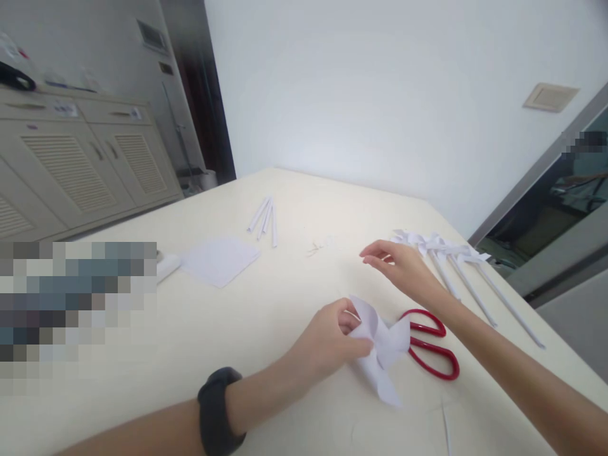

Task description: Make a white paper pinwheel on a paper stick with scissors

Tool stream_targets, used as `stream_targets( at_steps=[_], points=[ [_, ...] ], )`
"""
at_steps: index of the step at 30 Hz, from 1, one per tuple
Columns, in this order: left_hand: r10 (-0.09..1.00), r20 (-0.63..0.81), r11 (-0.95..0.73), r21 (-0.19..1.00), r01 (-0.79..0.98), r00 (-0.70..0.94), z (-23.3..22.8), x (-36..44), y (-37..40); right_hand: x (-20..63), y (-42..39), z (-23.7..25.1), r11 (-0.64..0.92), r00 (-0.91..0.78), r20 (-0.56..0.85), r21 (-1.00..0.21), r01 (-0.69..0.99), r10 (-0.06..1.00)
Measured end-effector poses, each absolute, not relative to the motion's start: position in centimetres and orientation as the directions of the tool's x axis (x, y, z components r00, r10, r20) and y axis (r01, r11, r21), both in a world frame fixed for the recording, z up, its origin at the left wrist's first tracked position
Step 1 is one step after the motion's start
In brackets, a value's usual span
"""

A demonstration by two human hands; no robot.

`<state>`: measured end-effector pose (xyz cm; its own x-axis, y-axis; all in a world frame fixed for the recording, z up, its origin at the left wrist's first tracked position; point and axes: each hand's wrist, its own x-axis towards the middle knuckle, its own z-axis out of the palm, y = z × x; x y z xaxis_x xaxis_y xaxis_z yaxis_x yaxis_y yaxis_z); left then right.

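Note:
My left hand [327, 345] is closed on a folded white paper pinwheel [392, 342], with the thumb pressed at its centre. Its blades curl outward, and part of it is hidden behind my fingers. My right hand [392, 263] hovers above the table, thumb and fingertips close to each other with a slight gap, and nothing shows between them. Under the right forearm and beside the pinwheel lie scissors with red handles [451, 361]; their blades are covered by the paper. Small thin scraps [316, 248] are scattered left of my right hand.
Finished pinwheels on paper sticks [470, 288] lie at the right. Several rolled paper sticks [266, 218] rest toward the back, near a stack of white paper [221, 259]. A thin strip [446, 424] lies near the front of the cream table [266, 405]. Behind stands a white wall [356, 95].

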<state>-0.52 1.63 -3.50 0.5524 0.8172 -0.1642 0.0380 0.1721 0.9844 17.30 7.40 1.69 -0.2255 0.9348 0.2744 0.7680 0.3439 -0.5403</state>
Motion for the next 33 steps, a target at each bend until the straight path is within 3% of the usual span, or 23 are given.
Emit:
stream_targets(
  at_steps=[10,18,22,28,31,33],
  points=[
    [0.797,-0.206,0.197,0.977,0.077,0.568,-3.0,-0.8,2.4,10.1,17.0,-1.3,0.402,-0.367,0.163,-0.332,0.853,0.916],
    [0.803,-0.231,0.205,0.973,0.108,0.55,-2.9,-1.1,3.0,9.1,20.0,-1.5,0.535,-0.562,0.012,-0.326,0.78,0.827],
    [0.773,-0.247,0.215,0.969,0.125,0.584,-2.4,-1.1,3.0,9.3,18.9,-1.4,0.53,-0.582,-0.003,-0.406,0.744,0.813],
    [0.698,-0.295,0.239,0.955,0.177,0.653,-2.0,-1.4,3.2,13.0,12.4,1.7,0.468,-0.597,0.04,-0.663,0.584,0.802],
    [0.672,-0.337,0.264,0.941,0.212,0.66,-2.0,-1.4,3.3,15.7,7.0,2.8,0.4,-0.578,0.042,-0.763,0.508,0.815],
    [0.656,-0.357,0.277,0.934,0.228,0.666,-2.0,-1.4,3.3,17.1,3.5,2.8,0.274,-0.523,0.019,-0.868,0.414,0.852]
  ],
)
